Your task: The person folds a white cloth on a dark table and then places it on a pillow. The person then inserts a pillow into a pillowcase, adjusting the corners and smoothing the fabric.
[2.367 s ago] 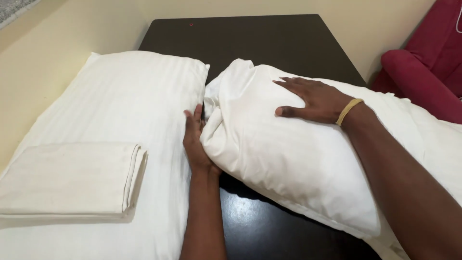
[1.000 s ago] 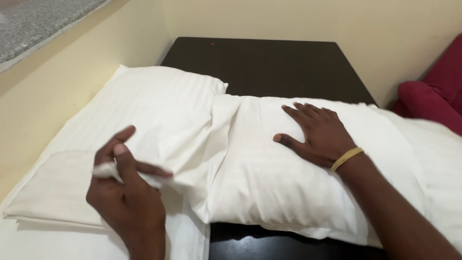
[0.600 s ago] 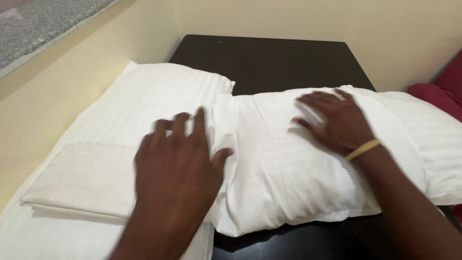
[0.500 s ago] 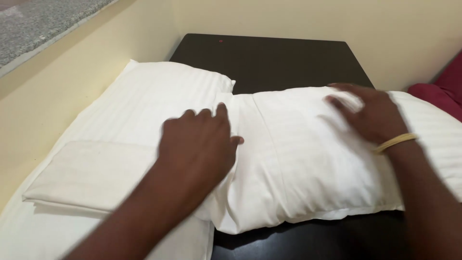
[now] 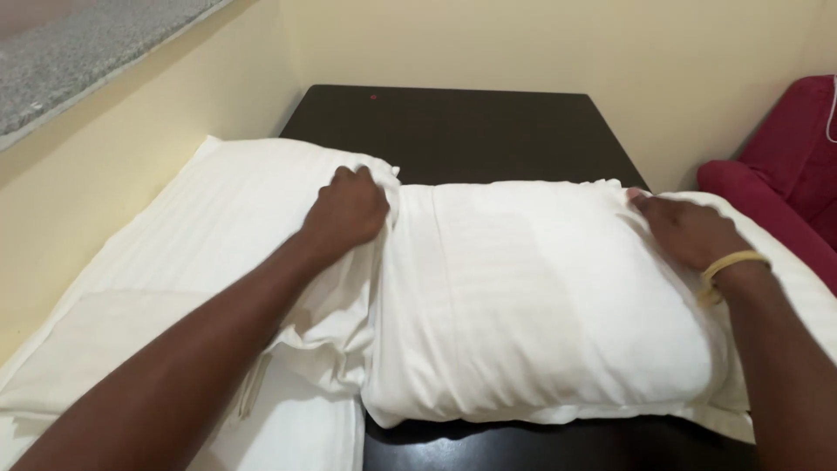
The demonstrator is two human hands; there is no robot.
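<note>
Pillow [image 5: 540, 296] lies across table [image 5: 462, 122] front edge. L hand [image 5: 347, 209] clamped on pillow's left-end fabric; R hand [image 5: 689, 231] pressed on its right end, fingers together. 2nd pillow [image 5: 209, 218] touching at left.

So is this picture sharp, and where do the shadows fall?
Head view: mostly sharp, evenly and softly lit; the left hand and right hand show little blur; the white pillow looks slightly washed out, with a dark shadow beneath its near edge on the dark table.

Bedroom or guest room: white striped pillows [image 5: 540, 296] on dark table [image 5: 462, 131]; folded linen [image 5: 105, 349] left; red armchair [image 5: 785, 183] right.
</note>
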